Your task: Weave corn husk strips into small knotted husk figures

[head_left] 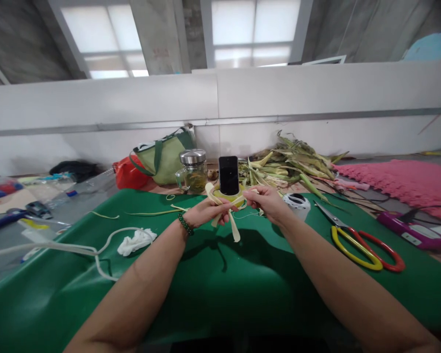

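Observation:
Pale strips of corn husk (235, 231) cross one another between my two hands, above the green mat. My left hand (208, 212), with a dark green bead bracelet at the wrist, pinches the strips where they cross. On the other side, my right hand (267, 202) has thumb and fingers closed on the end of one strip. Loose ends stick up and hang down past my left fingers. Just beyond my hands, a black phone (228, 174) stands upright at a yellow roll of tape (220, 197), partly hidden by the husk.
Scissors (360, 245) with red and yellow handles lie at right, near a purple device (411, 230) and pink cloth (404, 184). Behind are a husk pile (301, 159), a lidded glass mug (194, 171) and a green bag (165, 157). Crumpled tissue (135, 241) and white cables (77, 249) lie left.

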Motion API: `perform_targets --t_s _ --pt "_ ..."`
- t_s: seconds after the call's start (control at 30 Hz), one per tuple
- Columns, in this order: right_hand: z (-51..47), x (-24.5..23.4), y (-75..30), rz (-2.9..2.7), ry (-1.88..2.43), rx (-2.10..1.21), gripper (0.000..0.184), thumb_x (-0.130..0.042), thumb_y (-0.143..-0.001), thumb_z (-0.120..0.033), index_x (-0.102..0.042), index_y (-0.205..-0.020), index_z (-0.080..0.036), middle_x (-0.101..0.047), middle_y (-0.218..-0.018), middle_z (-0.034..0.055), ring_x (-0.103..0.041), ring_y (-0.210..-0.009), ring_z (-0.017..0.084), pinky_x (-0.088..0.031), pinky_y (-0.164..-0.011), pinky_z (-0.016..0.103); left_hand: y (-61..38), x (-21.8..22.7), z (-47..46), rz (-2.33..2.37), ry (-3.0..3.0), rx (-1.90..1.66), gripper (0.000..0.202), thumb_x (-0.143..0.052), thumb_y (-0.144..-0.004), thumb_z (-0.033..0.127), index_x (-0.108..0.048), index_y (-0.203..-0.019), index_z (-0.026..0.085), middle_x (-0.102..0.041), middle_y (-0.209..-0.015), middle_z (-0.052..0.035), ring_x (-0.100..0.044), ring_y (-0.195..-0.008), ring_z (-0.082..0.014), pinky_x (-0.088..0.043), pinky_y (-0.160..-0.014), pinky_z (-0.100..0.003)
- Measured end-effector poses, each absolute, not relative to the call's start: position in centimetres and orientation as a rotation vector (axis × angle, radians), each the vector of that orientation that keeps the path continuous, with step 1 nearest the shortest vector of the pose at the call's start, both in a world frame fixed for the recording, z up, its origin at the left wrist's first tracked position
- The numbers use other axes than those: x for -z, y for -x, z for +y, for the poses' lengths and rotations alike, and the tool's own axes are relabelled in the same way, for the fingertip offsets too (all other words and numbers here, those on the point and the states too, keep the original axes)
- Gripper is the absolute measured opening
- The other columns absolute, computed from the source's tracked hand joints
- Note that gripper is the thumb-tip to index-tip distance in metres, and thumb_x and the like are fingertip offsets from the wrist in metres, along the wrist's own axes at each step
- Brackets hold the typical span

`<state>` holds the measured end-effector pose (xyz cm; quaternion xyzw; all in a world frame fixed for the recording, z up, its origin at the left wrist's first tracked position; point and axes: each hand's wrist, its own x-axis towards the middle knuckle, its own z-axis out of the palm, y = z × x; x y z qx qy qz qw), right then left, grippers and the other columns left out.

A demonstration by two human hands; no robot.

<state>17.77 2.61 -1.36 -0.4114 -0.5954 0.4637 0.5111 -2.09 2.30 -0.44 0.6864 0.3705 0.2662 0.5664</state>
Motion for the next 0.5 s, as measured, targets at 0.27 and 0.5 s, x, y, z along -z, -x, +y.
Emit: perform_targets --t_s 0.27,0.5 --pt "2.45 1.66 -17.96 -1.416 0.972 -0.996 0.036 -0.074 -0.058 -0.049 -0.059 -0.055 -0.016 -0.055 -0.049 -0.0009 -0.042 -0.044 0.007 -0.033 -0.044 0.022 2.51 0.30 2.04 0.758 -1.642 -0.477 0.034 -0.065 -0.076 0.045 -0.067 -0.076 0.011 -0.062 -0.049 -0.0016 -0.056 -0.046 -0.0096 -0.040 -0.046 -0.019" --pt "2.97 1.72 -17.26 -1.299 0.918 -1.174 0.049 -0.065 -0.061 -0.065 -0.054 -0.063 -0.017 -0.054 -0.054 -0.0019 -0.041 -0.043 0.006 -0.033 -0.043 0.021 1.58 0.87 2.11 0.805 -1.410 -0.711 0.038 -0.073 -0.067 0.046 -0.068 -0.079 0.010 -0.067 -0.059 -0.0044 -0.061 -0.054 -0.0123 -0.048 -0.055 -0.023"
